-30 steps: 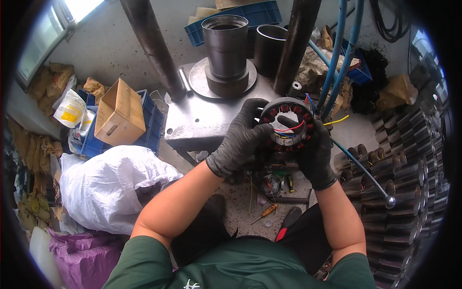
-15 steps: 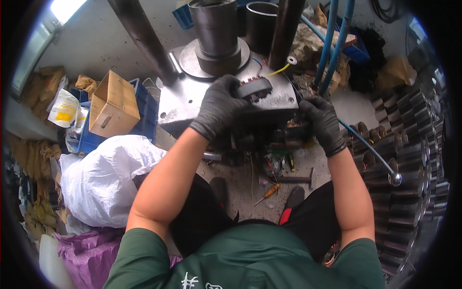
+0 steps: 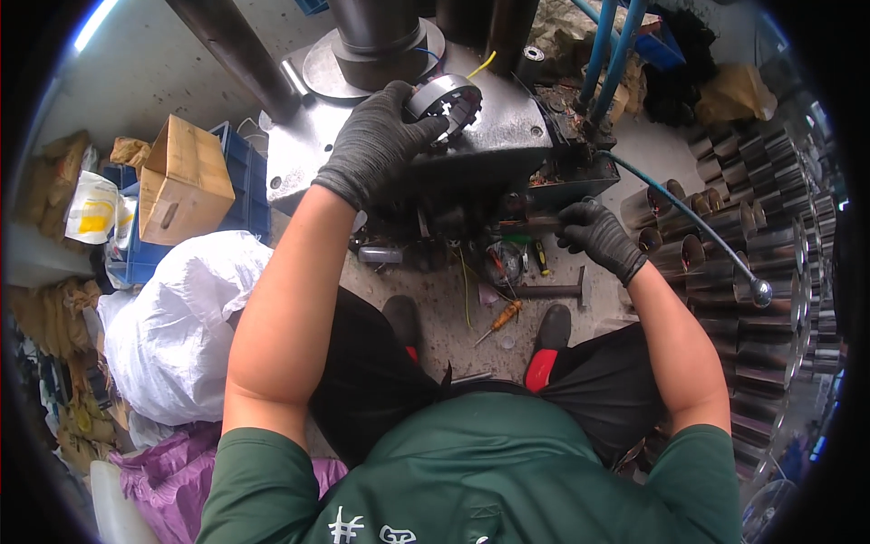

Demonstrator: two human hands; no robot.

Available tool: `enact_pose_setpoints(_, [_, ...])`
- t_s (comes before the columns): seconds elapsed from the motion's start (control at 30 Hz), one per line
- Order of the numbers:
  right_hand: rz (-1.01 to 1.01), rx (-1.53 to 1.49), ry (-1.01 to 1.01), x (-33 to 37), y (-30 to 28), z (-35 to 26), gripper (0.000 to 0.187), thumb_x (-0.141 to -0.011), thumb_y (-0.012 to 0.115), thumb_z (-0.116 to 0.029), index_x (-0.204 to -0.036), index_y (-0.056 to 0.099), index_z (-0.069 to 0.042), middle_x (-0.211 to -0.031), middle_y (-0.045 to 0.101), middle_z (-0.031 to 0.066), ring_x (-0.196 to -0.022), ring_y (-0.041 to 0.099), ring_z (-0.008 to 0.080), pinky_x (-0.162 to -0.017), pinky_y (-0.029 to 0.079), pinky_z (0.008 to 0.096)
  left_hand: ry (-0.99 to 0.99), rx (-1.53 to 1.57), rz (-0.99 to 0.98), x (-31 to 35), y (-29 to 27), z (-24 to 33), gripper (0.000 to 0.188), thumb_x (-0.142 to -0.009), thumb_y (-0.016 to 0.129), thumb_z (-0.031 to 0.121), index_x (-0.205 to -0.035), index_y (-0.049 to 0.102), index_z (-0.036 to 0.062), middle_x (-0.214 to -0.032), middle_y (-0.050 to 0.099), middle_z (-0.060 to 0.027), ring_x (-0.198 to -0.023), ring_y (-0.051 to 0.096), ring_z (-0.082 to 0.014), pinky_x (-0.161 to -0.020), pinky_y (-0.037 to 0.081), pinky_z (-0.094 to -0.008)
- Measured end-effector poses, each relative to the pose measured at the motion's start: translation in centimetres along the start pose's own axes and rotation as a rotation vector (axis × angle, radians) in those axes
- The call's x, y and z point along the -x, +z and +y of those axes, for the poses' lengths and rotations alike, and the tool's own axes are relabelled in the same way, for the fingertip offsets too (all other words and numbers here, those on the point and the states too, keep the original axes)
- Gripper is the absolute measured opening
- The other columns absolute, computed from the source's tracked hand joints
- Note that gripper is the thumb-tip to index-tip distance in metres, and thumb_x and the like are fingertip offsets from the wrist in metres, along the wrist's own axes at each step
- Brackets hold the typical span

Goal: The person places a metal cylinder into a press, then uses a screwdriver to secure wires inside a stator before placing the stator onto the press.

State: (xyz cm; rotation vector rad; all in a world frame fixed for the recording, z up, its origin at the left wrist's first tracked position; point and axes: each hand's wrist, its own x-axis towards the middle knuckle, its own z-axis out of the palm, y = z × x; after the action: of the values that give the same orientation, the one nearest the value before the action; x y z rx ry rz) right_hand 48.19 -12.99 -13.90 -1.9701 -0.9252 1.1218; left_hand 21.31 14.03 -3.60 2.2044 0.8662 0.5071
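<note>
I've got the left hand (image 3: 376, 140) in a dark glove, closed round a ring-shaped metal part w/ toothed inner edge (image 3: 444, 100), holding it tilted on top of the grey steel press base (image 3: 489, 145), just right of the big dark cylinder (image 3: 376, 41). A yellow wire (image 3: 482, 63) sticks out behind it. Right hand (image 3: 594, 238), gloved too, is down low at the front of the base, fingers curled near a small dark rod-like piece; can't tell if it's actually gripping.

Step, as I judge it: placing/steadying the ring on the base while the other hand fetches a tool or part from the clutter on the floor, near the hammer (image 3: 548, 290) and the orange-handled screwdriver (image 3: 500, 319). Next move prob needs the ring seated flat and held steady, wire kept clear of pinching.
</note>
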Motion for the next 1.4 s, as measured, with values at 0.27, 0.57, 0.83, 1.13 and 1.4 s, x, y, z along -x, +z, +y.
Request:
enact_pose_setpoints(0.27, [-0.033, -0.08, 0.105, 1.4, -0.8, 3.6, 0.036, -0.095, 0.073, -0.014, -0.124, 0.067, 0.005, -0.102, 0.077, 0.0126, -0.091, 0.076, 0.0198, -0.076, 0.062, 0.0333, 0.088, -0.201, -0.078, 0.2, -1.0, -0.4, 0.076, -0.089, 0.074, 0.059, -0.135, 0.059, -0.0002, -0.116, 0.073, -0.0237, -0.111, 0.071, -0.0344, -0.1, 0.053, -0.0445])
enact_pose_setpoints(0.57, [-0.02, -0.472, 0.17, 1.3, -1.2, 4.2, 0.042, -0.103, 0.068, -0.023, -0.133, 0.06, 0.006, -0.108, 0.076, 0.0175, -0.092, 0.077, 0.0277, -0.079, 0.064, 0.0369, 0.035, -0.046, -0.027, 0.4, -0.8, 0.0, 0.08, -0.089, 0.078, 0.052, -0.146, 0.052, 0.0026, -0.12, 0.073, -0.0217, -0.114, 0.071, -0.0335, -0.102, 0.054, -0.0427])
enact_pose_setpoints(0.83, [-0.092, -0.462, 0.202, 1.7, 0.2, 6.1, 0.058, -0.1, 0.07, -0.021, -0.144, 0.049, 0.011, -0.117, 0.073, 0.022, -0.102, 0.077, 0.0312, -0.086, 0.064, 0.0384, 0.062, -0.029, 0.014, 0.6, -0.8, 1.3, 0.07, -0.094, 0.078, 0.035, -0.15, 0.048, 0.0036, -0.126, 0.068, -0.0251, -0.118, 0.069, -0.0318, -0.102, 0.056, -0.04])
enact_pose_setpoints(1.13, [-0.433, 0.42, 0.414, -0.4, 6.4, 17.1, 0.031, -0.087, 0.072, -0.013, -0.115, 0.073, 0.001, -0.082, 0.076, 0.0134, -0.063, 0.072, 0.0204, -0.059, 0.059, 0.0361, 0.186, 0.015, 0.071, 0.4, -0.4, -0.3, 0.065, -0.094, 0.079, 0.028, -0.149, 0.052, 0.0079, -0.119, 0.071, -0.0192, -0.108, 0.071, -0.024, -0.095, 0.059, -0.0371])
enact_pose_setpoints(1.4, [-0.07, -0.032, 0.847, -4.7, 19.2, 24.2, 0.036, -0.09, 0.08, -0.025, -0.116, 0.07, -0.003, -0.101, 0.074, 0.0186, -0.084, 0.075, 0.0373, -0.062, 0.061, 0.0499, 0.14, -0.05, 0.125, 0.6, 0.1, 0.7, 0.064, -0.09, 0.081, 0.04, -0.141, 0.06, 0.0065, -0.119, 0.073, -0.0182, -0.107, 0.074, -0.0284, -0.096, 0.058, -0.0402])
